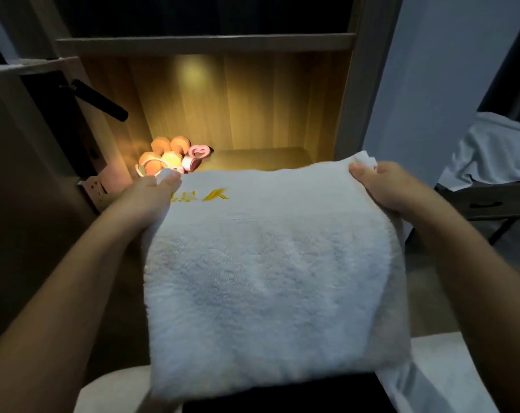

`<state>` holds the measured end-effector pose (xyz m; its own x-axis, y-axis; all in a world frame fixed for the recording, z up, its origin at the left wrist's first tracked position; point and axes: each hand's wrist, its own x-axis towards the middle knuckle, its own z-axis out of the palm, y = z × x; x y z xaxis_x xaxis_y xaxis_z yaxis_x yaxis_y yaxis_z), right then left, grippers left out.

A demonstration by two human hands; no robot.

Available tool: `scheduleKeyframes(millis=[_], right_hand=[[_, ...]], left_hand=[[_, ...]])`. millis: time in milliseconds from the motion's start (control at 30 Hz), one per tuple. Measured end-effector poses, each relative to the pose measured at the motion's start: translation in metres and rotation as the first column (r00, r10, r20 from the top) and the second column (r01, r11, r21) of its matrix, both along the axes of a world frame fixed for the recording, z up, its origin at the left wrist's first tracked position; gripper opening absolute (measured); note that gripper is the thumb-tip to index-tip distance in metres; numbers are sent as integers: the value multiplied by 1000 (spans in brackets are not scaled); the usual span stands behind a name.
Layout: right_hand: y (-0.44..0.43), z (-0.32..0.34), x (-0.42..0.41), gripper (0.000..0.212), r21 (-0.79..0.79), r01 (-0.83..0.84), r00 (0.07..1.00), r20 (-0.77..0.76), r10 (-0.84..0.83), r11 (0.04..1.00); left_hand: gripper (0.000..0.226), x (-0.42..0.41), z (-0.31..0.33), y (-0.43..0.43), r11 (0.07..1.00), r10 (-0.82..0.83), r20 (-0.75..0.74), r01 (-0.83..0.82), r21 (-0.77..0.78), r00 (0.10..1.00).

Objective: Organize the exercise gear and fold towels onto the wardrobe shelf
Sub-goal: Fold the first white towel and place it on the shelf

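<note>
Forearms stretched forward; the left hand (pixel 151 195) pinched one corner of the white terry towel (pixel 267 263); the right hand (pixel 384 189) pinched the other.

The towel (pixel 267 263) is plain white, its fluffy pile unpatterned save for yellow-gold embroidered marks (pixel 212 194) near its far left corner (too blurred to read their shapes). Beyond the towel, the wardrobe shelf (pixel 261 158) is dull brown, and the back panel (pixel 238 99) above it glows amber with vertical wood grain. Just past the towel's far left corner sit orange rounded pieces (pixel 163 153), a pink heart-shaped piece (pixel 199 151) and a pink-and-white roll (pixel 190 163). Left of the towel, a door handle (pixel 101 99) is black. Right of the towel, a crumpled cloth (pixel 491 147) is pale grey-white beside a pale blue-grey wall (pixel 425 70).
</note>
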<state>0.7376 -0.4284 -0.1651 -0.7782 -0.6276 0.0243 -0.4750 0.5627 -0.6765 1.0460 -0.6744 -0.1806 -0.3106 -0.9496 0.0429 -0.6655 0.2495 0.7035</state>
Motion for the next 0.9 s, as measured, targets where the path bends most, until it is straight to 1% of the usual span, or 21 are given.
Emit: scheduleKeyframes(millis=[67, 100, 133, 167, 233, 333, 367, 433, 533, 600, 700, 733, 800, 833, 867, 900], right_hand=[[-3, -26, -2, 69, 208, -31, 997, 76, 15, 978], [-5, -47, -2, 69, 301, -74, 990, 138, 34, 951], [-7, -75, -3, 69, 372, -125, 975, 218, 44, 920], [-9, -105, -2, 69, 411, -159, 955, 293, 35, 898], [-10, -159, 1, 70, 404, -135, 930, 366, -24, 905], [-18, -216, 2, 63, 246, 72, 904, 393, -167, 967], [-22, -226, 1, 60, 213, 113, 896, 400, -192, 971], [-29, -237, -2, 58, 197, 127, 902, 384, -196, 972], [-38, -247, -8, 61, 217, 137, 917, 340, -207, 966], [-42, -254, -10, 62, 230, 131, 912, 354, -208, 964], [-42, -260, -13, 67, 291, 125, 838, 481, -258, 949], [-39, -261, -13, 67, 321, 99, 798, 540, -268, 942], [-26, -268, -9, 64, 312, 63, 686, 677, -268, 948], [-20, -270, -6, 62, 303, 73, 643, 714, -277, 950], [-15, -272, -4, 63, 302, 97, 625, 723, -294, 948], [-11, -274, -1, 65, 305, 130, 644, 697, -314, 944]], left_hand=[[64, -6, -27, 0, 986, -79, 150, 55, 159, 986], [65, -10, -46, 2, 968, -138, 239, 81, 236, 961], [65, -14, -71, 6, 946, -187, 299, 90, 310, 936], [64, -17, -96, 10, 925, -211, 321, 82, 372, 923], [60, -25, -143, 17, 904, -189, 315, 40, 425, 930], [58, -41, -191, 19, 914, -44, 246, -60, 400, 968], [59, -45, -199, 17, 913, 2, 202, -85, 399, 979], [56, -52, -209, 13, 918, 47, 156, -104, 383, 987], [51, -61, -219, 5, 932, 55, 162, -109, 345, 985], [53, -66, -224, 1, 923, 51, 193, -121, 367, 980], [65, -63, -234, 1, 851, 7, 293, -160, 501, 956], [69, -59, -238, 5, 819, -26, 306, -155, 553, 952], [72, -50, -246, 17, 779, -77, 329, -149, 609, 941], [70, -46, -249, 22, 792, -91, 356, -149, 592, 930], [67, -41, -250, 27, 827, -85, 380, -148, 543, 921], [64, -38, -249, 30, 866, -65, 392, -144, 480, 917]])
